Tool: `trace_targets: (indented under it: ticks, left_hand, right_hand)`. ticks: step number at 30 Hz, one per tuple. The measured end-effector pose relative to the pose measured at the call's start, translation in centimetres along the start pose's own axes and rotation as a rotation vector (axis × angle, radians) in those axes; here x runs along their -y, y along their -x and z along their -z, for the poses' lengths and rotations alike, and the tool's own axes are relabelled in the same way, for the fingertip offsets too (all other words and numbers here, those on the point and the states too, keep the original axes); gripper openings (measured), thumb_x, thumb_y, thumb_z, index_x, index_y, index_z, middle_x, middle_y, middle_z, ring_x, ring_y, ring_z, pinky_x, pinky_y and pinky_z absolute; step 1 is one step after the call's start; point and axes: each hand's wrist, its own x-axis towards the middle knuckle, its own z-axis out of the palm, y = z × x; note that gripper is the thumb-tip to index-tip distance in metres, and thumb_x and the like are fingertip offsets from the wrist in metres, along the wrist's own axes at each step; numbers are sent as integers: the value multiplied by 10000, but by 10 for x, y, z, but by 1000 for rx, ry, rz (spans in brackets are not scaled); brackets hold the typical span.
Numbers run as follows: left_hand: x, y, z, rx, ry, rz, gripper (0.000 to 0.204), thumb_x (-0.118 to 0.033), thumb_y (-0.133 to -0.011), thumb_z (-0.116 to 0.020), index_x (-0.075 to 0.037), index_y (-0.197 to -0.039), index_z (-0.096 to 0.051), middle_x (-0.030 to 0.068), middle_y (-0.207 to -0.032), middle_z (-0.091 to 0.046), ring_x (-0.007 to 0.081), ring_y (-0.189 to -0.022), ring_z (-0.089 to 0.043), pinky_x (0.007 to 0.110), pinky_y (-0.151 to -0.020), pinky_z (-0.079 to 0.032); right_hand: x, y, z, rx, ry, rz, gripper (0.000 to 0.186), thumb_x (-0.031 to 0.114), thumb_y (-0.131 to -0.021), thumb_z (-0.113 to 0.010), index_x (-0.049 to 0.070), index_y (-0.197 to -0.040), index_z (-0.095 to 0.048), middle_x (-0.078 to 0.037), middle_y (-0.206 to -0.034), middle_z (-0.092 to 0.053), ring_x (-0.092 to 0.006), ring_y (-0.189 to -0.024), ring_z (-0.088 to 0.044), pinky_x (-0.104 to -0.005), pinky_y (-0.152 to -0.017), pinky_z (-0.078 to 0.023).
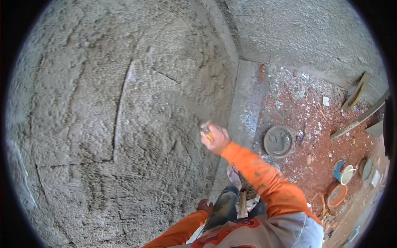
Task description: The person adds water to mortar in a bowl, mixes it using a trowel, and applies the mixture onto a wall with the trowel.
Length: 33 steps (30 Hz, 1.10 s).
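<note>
My right hand (215,139), in an orange sleeve, is closed around a short yellow-handled tool (209,133) in front of the rough grey mortar wall (165,136). The hand is slightly blurred, and the tool's working end cannot be made out. Low down by my bent knee is my left hand (204,206), small in view with its fingers apart and nothing visible in it. Grooves and ridges run through the wet-looking mortar on the wall to my left.
On the red, debris-strewn floor to the right stands a round mortar tub (278,141). Farther right are a white bucket (343,172), an orange container (337,194) and wooden boards (356,91). A second grey wall (306,33) meets the first at a corner.
</note>
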Motion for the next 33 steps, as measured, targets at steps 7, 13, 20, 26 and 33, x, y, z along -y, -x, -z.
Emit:
trace_targets:
  ticks: [7, 13, 20, 26, 33]
  left_hand:
    - [-63, 16, -1, 22, 61, 104, 425, -373, -767, -596, -29, -1017, -595, 201, -1047, -575, 356, -1005, -525, 403, -898, -405]
    - [-64, 31, -7, -92, 310, -39, 394, -332, -745, -659, -33, -992, -594, 178, -1019, -591, 287, -977, -560, 354, -858, -435]
    - [11, 76, 11, -11, 367, 398, 374, -366, -747, -627, -60, -963, -627, 187, -995, -606, 339, -971, -559, 373, -876, -432]
    - [-12, 76, 35, 264, 139, 566, 479, -477, -781, -536, -106, -1079, -590, 180, -1054, -605, 327, -1008, -567, 395, -868, -440]
    - [-3, 56, -13, 65, 347, 166, 375, -361, -800, -612, -65, -1029, -594, 139, -1042, -608, 275, -991, -569, 342, -868, -436]
  right_hand:
    - [-113, 83, 52, -102, -21, -791, 260, 258, -786, -584, 90, -972, -516, -135, -656, -560, -283, -548, -569, -383, -511, -476]
    - [-196, -148, 52, -238, -990, -1052, 148, 197, -888, -469, 51, -882, -484, -67, -610, -519, -196, -486, -523, -358, -443, -476]
    - [-33, -270, 43, -163, -177, -604, 300, 242, -773, -529, -20, -913, -573, -138, -785, -636, -242, -692, -653, -377, -654, -529]
    - [68, -188, 88, -44, -1281, -464, 259, 244, -850, -577, 83, -1028, -479, -55, -723, -528, -137, -544, -524, -285, -447, -478]
    - [-203, -141, 91, -456, -930, -1116, 353, 346, -888, -515, 52, -1072, -452, -92, -720, -547, -200, -535, -541, -346, -462, -486]
